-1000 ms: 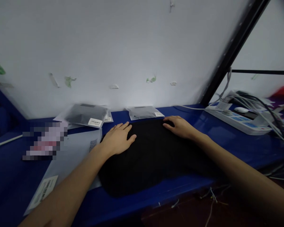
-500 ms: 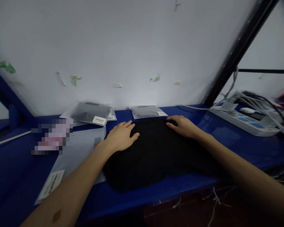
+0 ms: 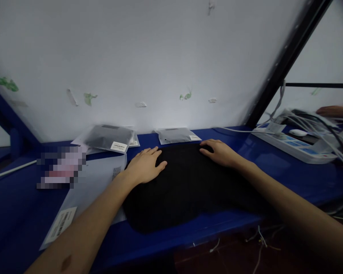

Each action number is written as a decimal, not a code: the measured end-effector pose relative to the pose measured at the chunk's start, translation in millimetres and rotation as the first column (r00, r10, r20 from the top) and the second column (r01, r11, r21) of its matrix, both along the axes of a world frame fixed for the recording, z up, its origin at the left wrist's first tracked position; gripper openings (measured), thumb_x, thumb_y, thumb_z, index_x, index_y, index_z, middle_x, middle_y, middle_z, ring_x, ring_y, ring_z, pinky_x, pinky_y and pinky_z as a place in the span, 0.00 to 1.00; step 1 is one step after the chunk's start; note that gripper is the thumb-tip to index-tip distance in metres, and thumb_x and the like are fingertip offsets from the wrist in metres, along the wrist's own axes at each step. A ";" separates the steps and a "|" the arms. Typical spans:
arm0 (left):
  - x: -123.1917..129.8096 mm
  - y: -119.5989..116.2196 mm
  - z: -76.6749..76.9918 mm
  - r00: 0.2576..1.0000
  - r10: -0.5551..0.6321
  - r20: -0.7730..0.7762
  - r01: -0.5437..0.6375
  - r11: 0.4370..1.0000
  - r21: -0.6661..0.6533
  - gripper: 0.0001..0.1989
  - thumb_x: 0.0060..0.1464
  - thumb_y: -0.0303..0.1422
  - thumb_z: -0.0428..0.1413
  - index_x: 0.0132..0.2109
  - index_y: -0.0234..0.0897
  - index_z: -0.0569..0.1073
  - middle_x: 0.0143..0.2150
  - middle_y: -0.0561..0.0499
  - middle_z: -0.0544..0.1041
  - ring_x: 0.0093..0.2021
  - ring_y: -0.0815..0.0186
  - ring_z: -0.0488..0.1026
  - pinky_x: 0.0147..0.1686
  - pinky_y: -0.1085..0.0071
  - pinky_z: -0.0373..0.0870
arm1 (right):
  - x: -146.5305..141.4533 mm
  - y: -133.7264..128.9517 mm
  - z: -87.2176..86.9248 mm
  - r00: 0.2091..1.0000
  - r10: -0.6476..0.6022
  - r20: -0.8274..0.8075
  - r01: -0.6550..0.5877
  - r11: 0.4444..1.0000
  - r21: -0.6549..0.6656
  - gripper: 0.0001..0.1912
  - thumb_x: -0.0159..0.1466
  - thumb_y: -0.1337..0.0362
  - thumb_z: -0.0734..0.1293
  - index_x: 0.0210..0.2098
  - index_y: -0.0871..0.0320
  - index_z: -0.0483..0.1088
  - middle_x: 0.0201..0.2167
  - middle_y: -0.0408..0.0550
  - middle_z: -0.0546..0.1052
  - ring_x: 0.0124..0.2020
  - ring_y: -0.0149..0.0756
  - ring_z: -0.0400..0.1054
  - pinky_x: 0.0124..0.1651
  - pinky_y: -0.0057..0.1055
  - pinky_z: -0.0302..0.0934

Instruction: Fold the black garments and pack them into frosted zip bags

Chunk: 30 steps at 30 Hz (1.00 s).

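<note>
A flat black piece of what looks like fabric (image 3: 174, 190) lies across the table, with rounded corners on its left side. Its exact kind does not show. My left hand (image 3: 145, 164) rests flat on its upper left part, fingers stretched out and thumb apart. On the upper right edge lies my right hand (image 3: 219, 152), fingers slightly bent, thumb apart, gripping nothing that I can see. Partly under my left forearm is a frosted plastic bag (image 3: 94, 179) with a barcode label.
Frosted bags with dark contents (image 3: 110, 137) and another packed bag (image 3: 177, 135) lie by the white wall. A pixelated pinkish item (image 3: 63, 167) is at left. To the right sits a power strip (image 3: 297, 148) with tangled cables; beyond it is another person's hand (image 3: 335, 111).
My hands and the black fabric piece stay put, apart from a slight shift of the view. At the far right, another person's hand has come into sight over the cables.
</note>
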<state>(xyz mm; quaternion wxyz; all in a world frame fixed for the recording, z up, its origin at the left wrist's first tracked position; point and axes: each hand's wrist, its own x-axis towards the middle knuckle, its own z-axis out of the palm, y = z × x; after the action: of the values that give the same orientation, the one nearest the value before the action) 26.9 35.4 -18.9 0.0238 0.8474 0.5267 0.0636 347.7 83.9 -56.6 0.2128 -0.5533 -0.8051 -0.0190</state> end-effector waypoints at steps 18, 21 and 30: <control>4.8 12.3 10.6 0.999 0.051 0.008 -0.052 0.989 0.139 0.22 0.67 0.37 0.39 0.57 0.31 0.70 0.58 0.39 0.72 0.58 0.52 0.68 0.56 0.57 0.64 | 1.8 11.8 0.6 0.983 -0.107 -0.150 0.115 0.992 0.049 0.20 0.68 0.58 0.57 0.51 0.58 0.72 0.46 0.58 0.72 0.48 0.46 0.69 0.56 0.42 0.62; 6.7 22.2 11.4 0.997 0.082 0.005 -0.082 0.984 0.158 0.17 0.64 0.35 0.45 0.49 0.33 0.75 0.52 0.39 0.75 0.54 0.50 0.70 0.54 0.56 0.65 | 4.5 18.6 -3.4 0.990 -0.111 -0.086 0.113 0.993 0.021 0.19 0.67 0.59 0.58 0.50 0.58 0.74 0.44 0.57 0.74 0.49 0.48 0.68 0.56 0.44 0.61; 5.0 35.5 22.4 0.970 0.176 0.169 -0.212 0.950 0.229 0.08 0.62 0.34 0.50 0.45 0.40 0.72 0.44 0.45 0.79 0.45 0.53 0.75 0.44 0.58 0.70 | 3.0 17.8 13.4 0.945 -0.047 -0.325 0.108 0.979 0.174 0.09 0.62 0.59 0.63 0.36 0.55 0.72 0.39 0.53 0.76 0.43 0.45 0.70 0.50 0.42 0.63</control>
<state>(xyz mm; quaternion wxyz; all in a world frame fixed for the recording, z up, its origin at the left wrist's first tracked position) 31.9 71.0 3.5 -0.0486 0.7809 0.5924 0.1924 350.7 101.7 -43.2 0.3908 -0.5577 -0.7322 -0.0144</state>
